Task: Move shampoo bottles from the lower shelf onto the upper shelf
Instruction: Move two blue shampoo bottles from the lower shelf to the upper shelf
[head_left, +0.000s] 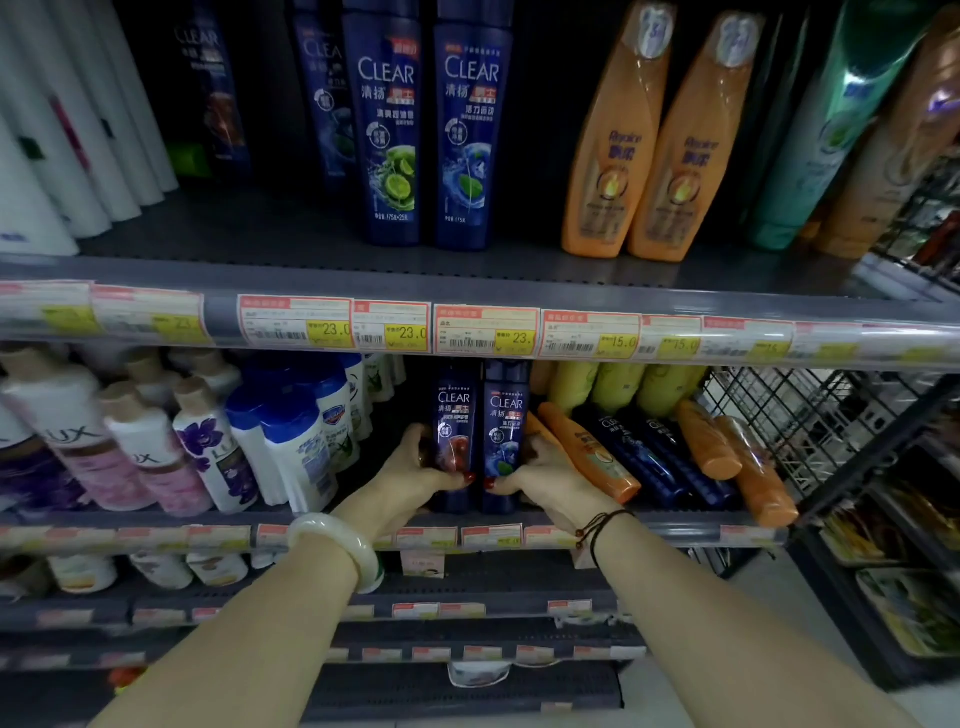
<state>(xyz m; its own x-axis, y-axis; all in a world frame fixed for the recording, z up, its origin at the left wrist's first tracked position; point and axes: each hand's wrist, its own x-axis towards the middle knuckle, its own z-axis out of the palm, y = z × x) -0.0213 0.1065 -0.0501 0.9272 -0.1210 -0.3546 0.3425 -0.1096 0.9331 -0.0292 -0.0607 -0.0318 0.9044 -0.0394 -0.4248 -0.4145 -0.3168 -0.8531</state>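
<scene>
Two dark blue Clear shampoo bottles stand upright side by side on the lower shelf (685, 519). My left hand (415, 470) wraps around the left bottle (453, 415), which has a red picture on its label. My right hand (545, 475) grips the right bottle (505, 415), which has a blue picture. Both bottles rest on the shelf. On the upper shelf (291, 244) above stand two taller Clear bottles (387, 130) and, beside them, a matching one (472, 130).
Orange bottles (589, 449) and dark blue bottles (639, 457) lie tipped over to the right of my hands. White Lux bottles (150, 447) and blue-capped bottles (291, 441) stand left. Orange bottles (644, 145) fill the upper shelf's right side. A wire rack (810, 426) stands at the far right.
</scene>
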